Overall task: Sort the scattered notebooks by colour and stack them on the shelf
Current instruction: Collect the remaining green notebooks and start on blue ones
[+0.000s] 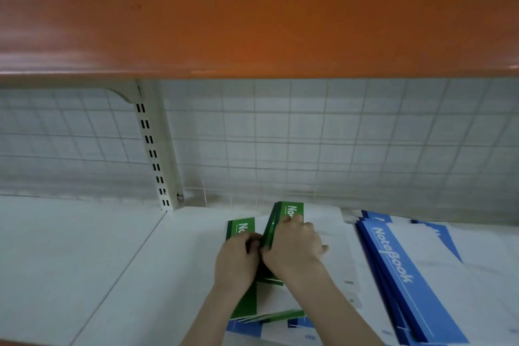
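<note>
White shelf (84, 261) carries green notebooks (243, 226) beside blue notebooks (407, 275).

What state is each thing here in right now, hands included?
Left hand: curled on the green notebooks' edge.
Right hand: gripping the raised green notebooks.
Green notebooks: partly lifted, uneven, not squared.
Blue notebooks: lying stacked, fanned out, untouched.
Shelf: holding both colours.
</note>
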The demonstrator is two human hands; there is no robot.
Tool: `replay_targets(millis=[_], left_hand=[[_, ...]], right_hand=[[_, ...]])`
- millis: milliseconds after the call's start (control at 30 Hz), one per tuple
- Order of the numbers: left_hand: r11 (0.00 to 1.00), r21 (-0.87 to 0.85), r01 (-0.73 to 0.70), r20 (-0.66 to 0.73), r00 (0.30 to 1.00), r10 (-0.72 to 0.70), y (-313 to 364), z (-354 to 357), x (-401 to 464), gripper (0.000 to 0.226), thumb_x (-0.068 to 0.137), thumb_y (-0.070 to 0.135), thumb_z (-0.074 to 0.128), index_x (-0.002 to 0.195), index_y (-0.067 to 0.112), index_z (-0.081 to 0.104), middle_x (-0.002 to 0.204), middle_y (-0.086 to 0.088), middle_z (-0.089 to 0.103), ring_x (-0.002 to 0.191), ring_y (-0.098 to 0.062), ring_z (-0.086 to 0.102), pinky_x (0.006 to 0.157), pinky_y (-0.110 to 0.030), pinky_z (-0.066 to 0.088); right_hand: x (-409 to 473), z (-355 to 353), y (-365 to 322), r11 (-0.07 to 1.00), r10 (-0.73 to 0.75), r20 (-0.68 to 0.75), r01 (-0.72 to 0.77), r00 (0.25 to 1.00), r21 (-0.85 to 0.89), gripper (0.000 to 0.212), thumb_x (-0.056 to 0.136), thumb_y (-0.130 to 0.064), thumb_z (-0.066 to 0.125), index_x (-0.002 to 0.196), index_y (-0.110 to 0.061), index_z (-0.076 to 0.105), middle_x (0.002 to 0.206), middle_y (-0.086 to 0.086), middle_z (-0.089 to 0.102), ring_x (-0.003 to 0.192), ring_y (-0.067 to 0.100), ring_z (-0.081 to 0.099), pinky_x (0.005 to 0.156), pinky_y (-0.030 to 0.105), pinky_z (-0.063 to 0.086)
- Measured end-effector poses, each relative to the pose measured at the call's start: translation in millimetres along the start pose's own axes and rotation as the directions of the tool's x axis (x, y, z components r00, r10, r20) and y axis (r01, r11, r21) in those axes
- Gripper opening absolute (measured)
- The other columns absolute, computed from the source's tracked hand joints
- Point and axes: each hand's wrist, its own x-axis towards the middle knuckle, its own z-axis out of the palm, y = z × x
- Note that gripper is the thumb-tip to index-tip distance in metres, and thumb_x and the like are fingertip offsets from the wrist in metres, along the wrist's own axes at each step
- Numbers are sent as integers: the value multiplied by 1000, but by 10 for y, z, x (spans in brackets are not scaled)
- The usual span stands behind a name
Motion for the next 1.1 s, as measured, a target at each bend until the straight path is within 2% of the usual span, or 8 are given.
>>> replay_targets(millis=[133, 300, 467, 667, 800, 933, 1000, 1100], left_hand=[[999, 22, -46, -35, 998, 47, 48, -26, -46, 22, 96, 18, 50, 107, 16, 69, 105, -1, 70, 92, -13, 62, 74, -17, 42], [999, 34, -30, 51, 998, 28, 108, -80, -89, 19, 84, 41, 66, 97, 27, 61, 96, 2, 67, 88, -13, 62, 81, -26, 51], [999, 31, 32, 187, 982, -37, 155, -132, -103, 36, 79, 47, 70, 106, 27, 58, 94, 13, 62, 86, -5, 60, 81, -25, 51], [816, -553, 169, 252, 967, -29, 381, -199, -241, 12, 90, 15, 60, 101, 22, 57, 100, 1, 66, 87, -10, 66, 68, -17, 50], [733, -673, 97, 184, 982, 38, 343, -236, -262, 31, 97, 4, 40, 101, 19, 67, 96, 0, 71, 92, -15, 66, 77, -29, 49], [870, -486, -82, 117, 981, 158, 270, -242, -243, 48, 86, -16, 38, 92, 20, 69, 87, 10, 72, 87, -4, 64, 77, -18, 46], [978, -112, -175, -33, 984, 173, 153, -161, -208, 37, 85, -9, 48, 95, 19, 70, 95, 10, 70, 93, -10, 61, 80, -22, 46], [907, 420, 23, -131, 991, 35, 34, -148, -185, 26, 92, 30, 51, 114, 18, 61, 114, -1, 61, 109, -22, 51, 85, -32, 41]], right_hand=[[20, -71, 22, 994, -102, -54, 100, 993, -34, 60, 93, -39, 42, 141, -6, 27, 126, 14, 47, 112, 34, 53, 87, 44, 52], [73, -284, 323, 937, -199, -113, 222, 974, 270, 52, 95, -10, 38, 145, -13, 25, 98, 11, 61, 86, 26, 60, 66, 31, 47], [-41, -304, 461, 917, -183, -124, 215, 975, 336, 32, 94, -5, 38, 122, -4, 54, 117, 17, 61, 95, 28, 63, 83, 36, 54], [-108, -253, 386, 901, -201, -166, 248, 965, 354, 27, 96, -33, 43, 93, -10, 58, 94, 8, 62, 83, 22, 62, 71, 34, 55], [-142, -249, 283, 915, -200, -183, 250, 963, 316, 38, 89, -51, 50, 72, -16, 48, 83, 5, 58, 76, 21, 56, 59, 29, 45], [-136, -213, 217, 913, -249, -163, 288, 955, 288, 21, 91, -26, 47, 106, -12, 51, 81, 5, 52, 79, 23, 54, 57, 26, 40], [-143, -158, 183, 908, -300, -170, 336, 939, 251, 58, 94, -18, 43, 147, -18, 21, 74, 2, 48, 72, 19, 49, 56, 25, 37], [-171, -174, 156, 917, -314, -141, 338, 939, 210, 67, 94, -8, 40, 151, -23, 9, 77, 5, 54, 75, 22, 54, 58, 27, 44]])
